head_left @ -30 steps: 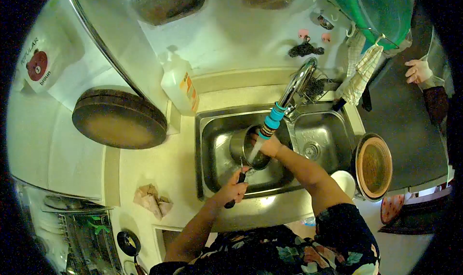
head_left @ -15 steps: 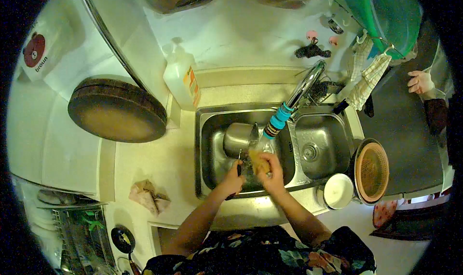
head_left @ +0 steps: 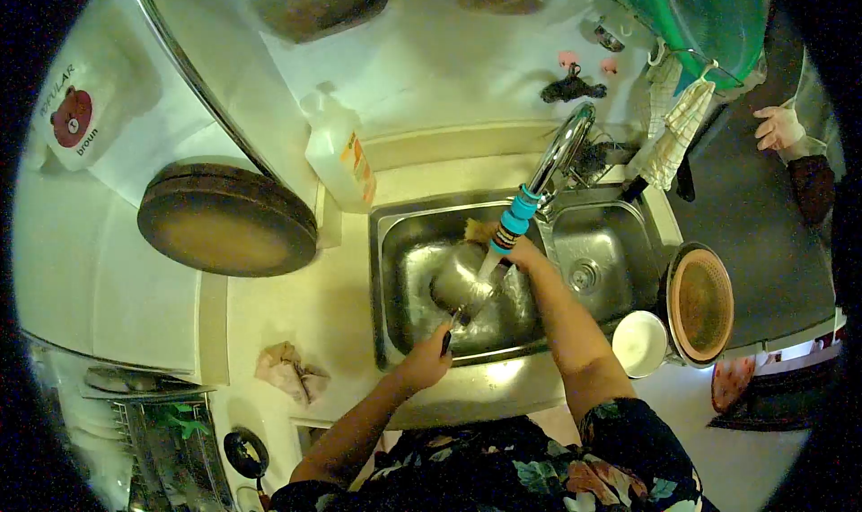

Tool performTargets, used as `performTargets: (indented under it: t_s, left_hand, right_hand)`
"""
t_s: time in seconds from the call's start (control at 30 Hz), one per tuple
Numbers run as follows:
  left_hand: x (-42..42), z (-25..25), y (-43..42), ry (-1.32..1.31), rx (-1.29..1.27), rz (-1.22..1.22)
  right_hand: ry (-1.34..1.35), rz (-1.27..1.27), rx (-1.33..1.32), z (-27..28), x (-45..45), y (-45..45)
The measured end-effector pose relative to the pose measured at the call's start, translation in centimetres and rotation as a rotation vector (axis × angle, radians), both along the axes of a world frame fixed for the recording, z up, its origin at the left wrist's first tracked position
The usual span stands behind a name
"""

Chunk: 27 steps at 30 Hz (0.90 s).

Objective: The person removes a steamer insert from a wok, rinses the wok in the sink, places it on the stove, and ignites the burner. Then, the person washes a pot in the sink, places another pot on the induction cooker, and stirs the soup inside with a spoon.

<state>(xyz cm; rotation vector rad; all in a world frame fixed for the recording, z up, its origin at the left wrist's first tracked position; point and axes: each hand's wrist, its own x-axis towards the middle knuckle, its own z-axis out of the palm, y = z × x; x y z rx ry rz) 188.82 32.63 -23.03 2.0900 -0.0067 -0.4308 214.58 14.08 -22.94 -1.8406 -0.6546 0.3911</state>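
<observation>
My left hand (head_left: 426, 363) is closed around the black handle of a metal saucepan (head_left: 460, 275), at the near edge of the left sink basin (head_left: 409, 233). Water runs from the turquoise faucet nozzle (head_left: 516, 217) onto the saucepan. My right hand (head_left: 523, 253) reaches past the pan toward the back of the basin, partly hidden behind the nozzle. In its fingers is a yellowish sponge (head_left: 476, 230), seen beyond the pan's far side.
A white bowl (head_left: 640, 344) and a basket-like strainer (head_left: 700, 305) stand right of the sink. A large plastic bottle (head_left: 339, 157) stands behind its left corner. A crumpled cloth (head_left: 292, 373) lies on the left counter; a round dark board (head_left: 229, 223) leans above it.
My right hand with the sponge has moved from the front of the basin to the back, behind the nozzle. The saucepan has tilted and shifted toward the stream, still held by my left hand.
</observation>
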Motion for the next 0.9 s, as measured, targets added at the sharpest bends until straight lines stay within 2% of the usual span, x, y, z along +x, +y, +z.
performTargets:
  t_s: [0.07,0.1,0.17,0.23,0.3,0.4,0.43,0.5,0.53,0.57,0.67,0.73,0.77,0.87,0.9]
  left_hand:
    - [-0.2,2.5,0.4,0.055,-0.098,-0.019]
    - [-0.2,3.8,0.6,0.128,-0.200,0.000]
    - [0.0,5.7,1.0,0.288,-0.408,0.038]
    - [1.7,1.1,2.0,0.494,-0.894,0.154]
    - [3.2,1.4,1.2,0.602,-1.186,0.254]
    - [5.0,0.8,-0.4,0.657,-1.491,0.329]
    - [5.6,1.4,-0.8,0.730,-1.658,0.311]
    - [6.5,0.4,-1.7,0.739,-1.756,0.337]
    - [6.9,-0.3,-2.1,0.744,-1.808,0.354]
    - [7.4,-2.1,-2.1,0.809,-1.932,0.145]
    - [9.0,-1.4,-2.8,0.948,-2.062,0.469]
    - [9.7,-0.2,-2.6,0.915,-1.987,0.434]
    - [10.0,-0.4,-2.5,0.895,-1.927,0.410]
    - [12.1,-0.7,-3.0,0.899,-1.878,0.391]
    - [12.8,-0.5,-3.1,0.898,-1.840,0.345]
  right_hand:
    - [0.411,-0.059,-0.214,2.3,0.3,-0.8]
    - [0.719,-0.207,-0.298,0.3,1.1,-1.0]
    - [0.879,-0.122,-0.080,-4.0,-0.1,-2.1]
    - [0.954,-0.089,0.240,-7.2,-2.5,-2.0]
    - [1.074,-0.483,0.395,-5.0,-5.9,0.2]
    - [0.603,-0.767,0.403,-5.9,-9.1,1.5]
    - [0.386,-0.774,0.334,-8.7,-9.2,1.4]
    - [-0.026,-0.866,0.204,-8.3,-11.2,1.8]
    - [-0.056,-0.815,0.155,-7.4,-12.6,1.6]
    - [-0.085,-0.762,0.105,-4.3,-14.2,1.6]
    - [-0.150,-0.643,0.028,-1.9,-15.2,1.5]
    - [-0.283,-0.511,-0.107,-1.4,-14.4,-0.3]
    - [-0.113,-0.403,-0.150,1.0,-14.7,-0.9]
    - [-0.062,-0.548,-0.118,1.7,-15.0,-3.1]
    - [-0.058,-0.607,-0.036,1.1,-14.5,-3.9]
